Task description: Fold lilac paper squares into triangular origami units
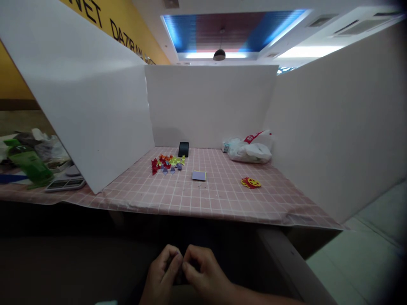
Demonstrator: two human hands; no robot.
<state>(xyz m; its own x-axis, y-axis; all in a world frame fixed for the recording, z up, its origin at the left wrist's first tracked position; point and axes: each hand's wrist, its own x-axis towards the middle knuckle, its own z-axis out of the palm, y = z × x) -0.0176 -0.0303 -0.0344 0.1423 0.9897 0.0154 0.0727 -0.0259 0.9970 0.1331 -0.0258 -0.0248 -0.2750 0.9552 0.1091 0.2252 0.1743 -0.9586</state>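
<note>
Below the table's front edge, my left hand [163,271] and my right hand [203,267] are close together, fingertips almost touching. Both have curled fingers with thumb pressed against forefinger. Whatever lies between them, if anything, is too small or hidden to name. Farther off, on the table, a small stack of lilac paper [199,176] with a yellow edge lies in the middle. To its left sits a cluster of small folded paper pieces [168,162] in red, orange, yellow and purple. Red and yellow flat cut-outs [251,182] lie in a small pile on the right.
A pink checked tablecloth [222,199] covers the table, with white panels [210,106] on three sides. A dark phone [183,149] and a white plastic bag [251,150] are at the back. Outside the left panel are a green bottle [30,163] and a scale [66,184].
</note>
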